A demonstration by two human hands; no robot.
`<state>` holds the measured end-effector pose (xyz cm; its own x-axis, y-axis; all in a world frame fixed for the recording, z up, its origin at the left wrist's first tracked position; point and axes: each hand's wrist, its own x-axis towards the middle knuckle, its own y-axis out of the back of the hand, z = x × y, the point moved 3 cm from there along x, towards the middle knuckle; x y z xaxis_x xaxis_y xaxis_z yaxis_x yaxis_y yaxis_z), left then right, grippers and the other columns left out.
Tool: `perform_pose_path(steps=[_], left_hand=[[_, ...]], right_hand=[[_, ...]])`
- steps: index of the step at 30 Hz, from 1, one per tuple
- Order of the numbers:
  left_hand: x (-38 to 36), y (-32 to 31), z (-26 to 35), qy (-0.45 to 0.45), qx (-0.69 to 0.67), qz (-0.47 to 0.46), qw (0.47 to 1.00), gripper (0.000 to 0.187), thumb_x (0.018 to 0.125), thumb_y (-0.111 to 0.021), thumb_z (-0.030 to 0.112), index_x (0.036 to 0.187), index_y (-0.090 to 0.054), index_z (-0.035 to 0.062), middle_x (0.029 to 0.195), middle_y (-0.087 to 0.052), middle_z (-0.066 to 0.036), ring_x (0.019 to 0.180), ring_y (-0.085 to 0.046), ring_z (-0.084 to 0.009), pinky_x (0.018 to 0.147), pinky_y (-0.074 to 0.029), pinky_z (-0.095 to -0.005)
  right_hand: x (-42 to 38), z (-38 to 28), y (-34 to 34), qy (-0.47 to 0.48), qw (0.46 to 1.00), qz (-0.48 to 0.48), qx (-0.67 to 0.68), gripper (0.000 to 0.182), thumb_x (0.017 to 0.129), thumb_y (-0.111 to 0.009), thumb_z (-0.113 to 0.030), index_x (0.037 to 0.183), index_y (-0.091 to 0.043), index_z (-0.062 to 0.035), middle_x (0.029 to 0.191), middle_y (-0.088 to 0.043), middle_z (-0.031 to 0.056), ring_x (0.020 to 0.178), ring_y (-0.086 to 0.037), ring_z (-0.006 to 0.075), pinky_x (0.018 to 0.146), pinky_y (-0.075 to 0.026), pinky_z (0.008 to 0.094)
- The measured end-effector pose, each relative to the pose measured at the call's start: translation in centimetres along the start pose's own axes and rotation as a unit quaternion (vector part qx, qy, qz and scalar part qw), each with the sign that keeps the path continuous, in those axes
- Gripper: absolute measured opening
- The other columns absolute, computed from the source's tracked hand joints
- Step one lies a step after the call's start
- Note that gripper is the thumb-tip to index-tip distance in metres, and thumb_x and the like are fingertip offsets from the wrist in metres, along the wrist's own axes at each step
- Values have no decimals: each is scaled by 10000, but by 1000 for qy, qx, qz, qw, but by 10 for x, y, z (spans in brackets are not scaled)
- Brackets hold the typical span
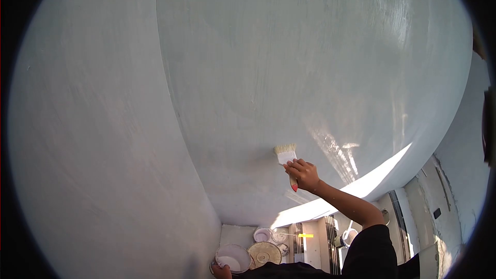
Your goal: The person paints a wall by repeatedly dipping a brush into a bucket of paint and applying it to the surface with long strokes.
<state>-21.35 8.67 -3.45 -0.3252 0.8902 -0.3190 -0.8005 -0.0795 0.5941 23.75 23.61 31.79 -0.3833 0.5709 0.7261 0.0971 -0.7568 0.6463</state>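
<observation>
Against the pale wall (pixel 289 72), a white-bristled, red-handled paintbrush (pixel 287 155), right hand (pixel 304 174) clenched round its handle.

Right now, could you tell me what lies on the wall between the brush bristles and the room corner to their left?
Nothing: in the head view, bare painted wall runs from the brush, held by the right hand, to the corner.

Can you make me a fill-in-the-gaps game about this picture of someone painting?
1. The right hand holds a flat paintbrush with pale bristles and a ____ handle tip.
2. The bristles touch the pale blue-grey ____.
3. The left hand holds a round bucket of ____ paint.

Missing words: red; wall; white
</observation>
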Motion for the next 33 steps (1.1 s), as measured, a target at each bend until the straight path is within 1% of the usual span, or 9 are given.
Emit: perform_pose_path(steps=[3,6,12,17,18,20,23,27,33], left_hand=[[-6,0,10,-81,23,55,995,620,772,-718,232,1293,-552,-60,1222,-620,-254,1124,-611,-414,969,-490,-480],[10,-17,-9,-21,-56,62,996,389,615,-710,110,894,-447,42,872,-543,-156,864,-580,-413,797,-465,-473],[12,-19,-18,-18,-50,92,994,387,585,-741,82,870,-479,66,848,-627,-154,868,-639,-442,814,-498,-512],[10,-14,-25,19,-36,113,993,389,621,-735,120,879,-450,57,816,-566,-152,801,-604,-431,773,-482,-473],[11,-13,-26,21,-30,120,992,387,626,-735,122,882,-452,58,812,-568,-152,803,-608,-434,774,-483,-476],[13,-17,-28,13,-34,121,992,388,627,-737,125,887,-456,60,812,-571,-153,811,-616,-434,775,-484,-481],[12,-12,-29,16,-40,115,992,380,618,-747,111,889,-488,48,836,-591,-154,828,-619,-425,773,-485,-493],[10,-10,-28,22,-52,109,992,369,622,-747,102,889,-501,35,828,-603,-160,823,-623,-430,770,-493,-495],[10,-1,-22,20,-61,112,992,395,578,-763,106,841,-474,47,833,-544,-142,822,-581,-403,774,-468,-469]], right_hand=[[7,-16,2,12,998,-50,34,273,776,-777,-120,1047,-768,-150,942,-747,9,811,-696,184,598,-578,320],[60,0,20,1,991,-123,55,254,796,-757,-118,1047,-770,-151,875,-745,13,769,-700,192,575,-553,328],[249,87,163,-35,994,-52,89,194,769,-748,-127,951,-796,-80,825,-773,93,720,-751,205,653,-561,310],[374,107,269,173,948,259,-67,123,843,-794,-119,962,-770,-109,926,-778,37,741,-738,181,649,-587,294],[385,86,281,70,961,266,-21,92,854,-758,-93,901,-773,-17,940,-764,148,804,-735,249,696,-579,362],[391,64,274,71,934,334,-101,92,861,-736,-95,870,-760,-7,932,-774,136,759,-738,233,662,-582,346],[365,60,195,104,917,332,-195,270,766,-825,-132,1021,-758,-185,921,-748,-46,688,-655,163,583,-555,307],[236,17,37,147,951,240,-128,420,668,-830,-148,1082,-762,-154,1042,-748,64,937,-726,238,630,-573,317],[89,-65,-72,152,988,-9,3,396,678,-790,-202,1058,-734,-108,1041,-703,47,920,-677,195,597,-566,330]])
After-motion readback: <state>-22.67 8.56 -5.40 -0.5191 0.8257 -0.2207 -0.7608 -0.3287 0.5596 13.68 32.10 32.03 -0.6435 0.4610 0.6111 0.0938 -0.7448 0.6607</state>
